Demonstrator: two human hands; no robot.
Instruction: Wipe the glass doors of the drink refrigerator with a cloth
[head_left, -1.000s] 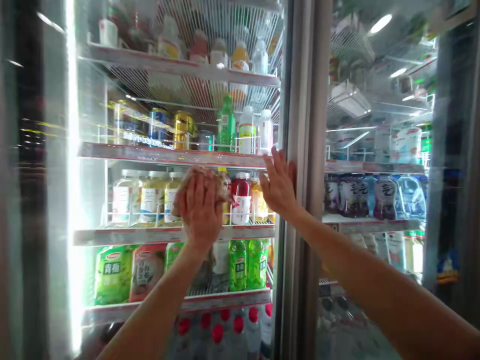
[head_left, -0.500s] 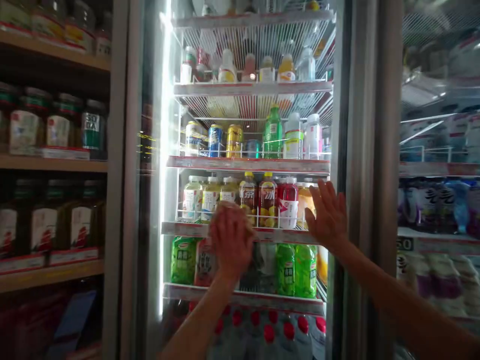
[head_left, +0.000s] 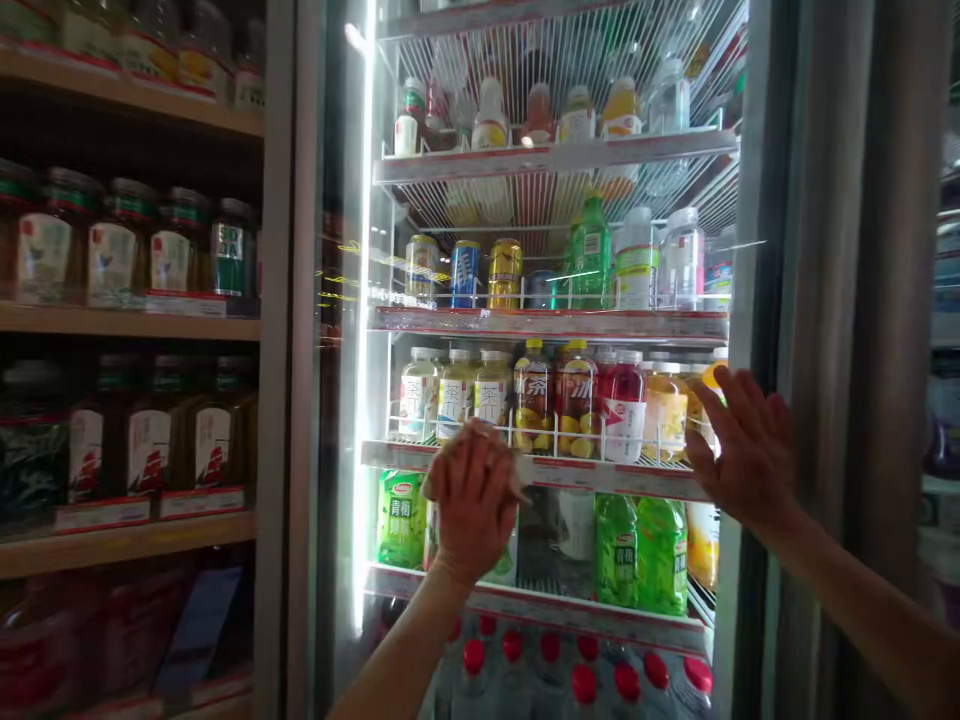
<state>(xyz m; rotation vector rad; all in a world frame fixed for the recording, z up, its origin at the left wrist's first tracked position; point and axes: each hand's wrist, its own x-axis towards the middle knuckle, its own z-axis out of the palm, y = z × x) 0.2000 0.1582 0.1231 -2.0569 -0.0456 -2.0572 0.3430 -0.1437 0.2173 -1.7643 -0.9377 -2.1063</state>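
My left hand (head_left: pixel 474 505) presses a light brownish cloth (head_left: pixel 480 432) against the glass door of a lit drinks fridge, at the level of a shelf edge (head_left: pixel 559 470). The cloth shows at the fingertips and sides; the palm covers the rest. To the right, my right hand (head_left: pixel 750 455) lies spread near the door's right edge, fingers apart and holding nothing. Behind the glass between the hands stand dark tea bottles with yellow caps (head_left: pixel 534 395) and a red drink bottle (head_left: pixel 624 405). Green bottles (head_left: pixel 661 550) stand on the shelf below.
A metal door frame (head_left: pixel 825 250) runs upright at the right. Wooden shelves (head_left: pixel 127 320) with bottles are on the left. Cans (head_left: pixel 505 272) stand higher in the fridge, and red-capped bottles (head_left: pixel 583 685) at the bottom. A bright light strip (head_left: pixel 365 300) lines the fridge's left side.
The view has shifted left, so the fridge appears farther right. My left hand, with the cloth, has moved left across the glass relative to the bottles. My right hand stays spread near the door's right edge.
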